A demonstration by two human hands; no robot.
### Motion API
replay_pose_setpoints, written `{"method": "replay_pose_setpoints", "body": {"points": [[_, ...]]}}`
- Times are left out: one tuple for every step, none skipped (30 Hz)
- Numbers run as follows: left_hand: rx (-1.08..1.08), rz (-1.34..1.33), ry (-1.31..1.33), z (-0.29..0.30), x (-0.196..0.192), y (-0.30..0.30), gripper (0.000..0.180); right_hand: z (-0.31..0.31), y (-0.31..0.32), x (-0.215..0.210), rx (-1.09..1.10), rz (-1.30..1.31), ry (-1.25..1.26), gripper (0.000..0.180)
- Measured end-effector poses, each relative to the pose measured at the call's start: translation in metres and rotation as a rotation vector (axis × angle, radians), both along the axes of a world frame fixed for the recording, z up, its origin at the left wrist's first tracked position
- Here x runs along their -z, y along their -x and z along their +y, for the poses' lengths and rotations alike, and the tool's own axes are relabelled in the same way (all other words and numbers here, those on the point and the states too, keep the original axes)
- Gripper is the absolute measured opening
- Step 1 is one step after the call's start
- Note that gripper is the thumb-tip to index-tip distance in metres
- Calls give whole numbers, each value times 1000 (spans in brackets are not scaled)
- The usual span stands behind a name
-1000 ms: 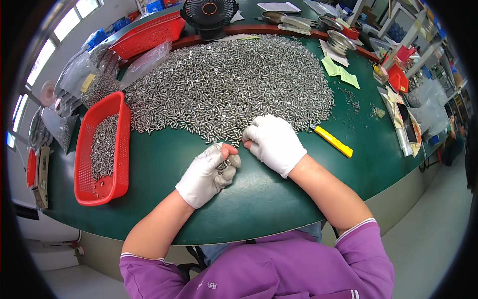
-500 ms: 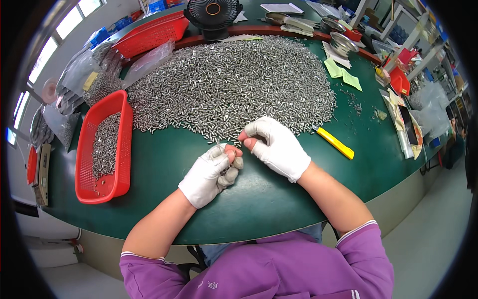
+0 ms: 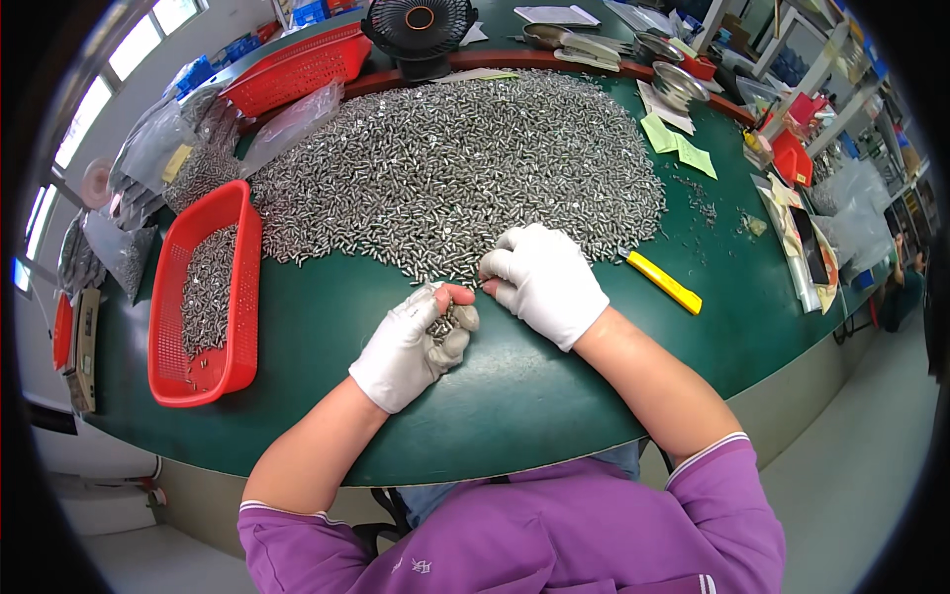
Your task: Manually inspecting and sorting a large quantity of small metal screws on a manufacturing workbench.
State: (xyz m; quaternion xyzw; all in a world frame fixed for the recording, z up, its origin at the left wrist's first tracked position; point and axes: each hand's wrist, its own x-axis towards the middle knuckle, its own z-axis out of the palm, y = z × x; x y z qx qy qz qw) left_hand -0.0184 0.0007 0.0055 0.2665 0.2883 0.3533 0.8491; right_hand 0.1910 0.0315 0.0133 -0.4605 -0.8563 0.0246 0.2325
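Note:
A large heap of small grey metal screws (image 3: 465,163) covers the far half of the green table (image 3: 307,327). My left hand (image 3: 411,346), in a white glove, is curled around a handful of these screws just in front of the heap. My right hand (image 3: 544,282), also gloved, rests palm down at the heap's near edge, its fingertips pinching at screws close to my left thumb. A red plastic basket (image 3: 203,292) partly filled with screws stands to the left of my left hand.
A yellow utility knife (image 3: 663,282) lies right of my right hand. A black fan (image 3: 421,30), another red basket (image 3: 292,69), clear bags of parts (image 3: 148,158), metal bowls (image 3: 678,84) and green notes (image 3: 678,148) ring the table's far side.
My right hand has slid left along the heap's edge toward my left hand. My left hand stays curled on its handful, shifted slightly.

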Motion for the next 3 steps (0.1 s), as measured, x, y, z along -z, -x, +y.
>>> {"method": "replay_pose_setpoints", "body": {"points": [[-13,3,6,0,1,0,30,0,0,0,0,0,0,10],[-5,-8,3,1,2,1,29,-1,1,0,14,0,18,11],[5,-20,-1,2,3,2,29,-1,1,0,28,0,35,12]]}}
